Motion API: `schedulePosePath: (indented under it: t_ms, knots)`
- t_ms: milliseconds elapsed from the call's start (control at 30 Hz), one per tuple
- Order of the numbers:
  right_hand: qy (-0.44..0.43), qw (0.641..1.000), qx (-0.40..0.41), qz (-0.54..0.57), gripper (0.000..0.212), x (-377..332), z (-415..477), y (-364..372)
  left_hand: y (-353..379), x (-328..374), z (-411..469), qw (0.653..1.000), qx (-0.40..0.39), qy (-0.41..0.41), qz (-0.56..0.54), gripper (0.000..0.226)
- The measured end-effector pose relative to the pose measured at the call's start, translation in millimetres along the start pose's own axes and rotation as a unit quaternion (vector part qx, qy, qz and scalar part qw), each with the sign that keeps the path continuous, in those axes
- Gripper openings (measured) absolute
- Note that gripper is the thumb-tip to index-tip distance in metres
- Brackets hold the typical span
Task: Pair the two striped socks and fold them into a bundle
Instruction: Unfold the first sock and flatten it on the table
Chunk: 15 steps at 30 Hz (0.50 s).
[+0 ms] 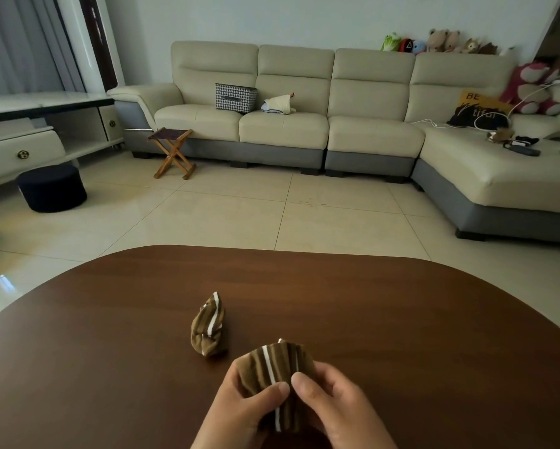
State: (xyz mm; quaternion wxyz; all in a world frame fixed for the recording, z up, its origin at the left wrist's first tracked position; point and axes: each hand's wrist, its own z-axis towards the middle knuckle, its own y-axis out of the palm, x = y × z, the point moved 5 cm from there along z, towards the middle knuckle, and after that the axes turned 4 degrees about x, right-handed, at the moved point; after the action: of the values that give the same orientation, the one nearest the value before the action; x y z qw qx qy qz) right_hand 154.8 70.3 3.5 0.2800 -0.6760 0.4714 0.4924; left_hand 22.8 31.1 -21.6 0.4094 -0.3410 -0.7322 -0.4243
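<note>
Both hands, left [243,403] and right [333,400], pinch 1 striped sock [277,367]; other sock [209,328] lies just beyond.

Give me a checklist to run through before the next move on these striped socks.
1. One sock held: ok, the left hand and the right hand both grip the held sock.
2. Second sock within view: ok, the loose sock lies crumpled on the table, ahead and left of the hands.
3. Socks paired: not ok, they lie apart, not touching.
4. Held sock flattened out: not ok, it is bunched between the fingers.
5. Room on the table to lay both socks: ok.
6. Toe and cuff ends identified: cannot tell.
</note>
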Motion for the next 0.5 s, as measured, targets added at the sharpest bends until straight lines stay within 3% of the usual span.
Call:
schedulePosePath:
  t_ms: [167,333,500]
  knots:
    - [0.009,0.999,0.04,-0.004,0.016,6.9,2.0,-4.6,2.8,2.1,-5.8,0.996,0.011,0.026,0.081,0.05]
    - [0.012,0.998,0.065,0.025,0.017,6.7,2.1,-15.5,-3.8,-4.1,-4.8,0.998,0.035,0.007,0.055,0.025]
    - [0.006,0.997,0.078,0.021,0.018,11.1,1.3,-24.1,-11.3,-9.8,-4.3,0.996,0.058,0.005,0.065,0.025]
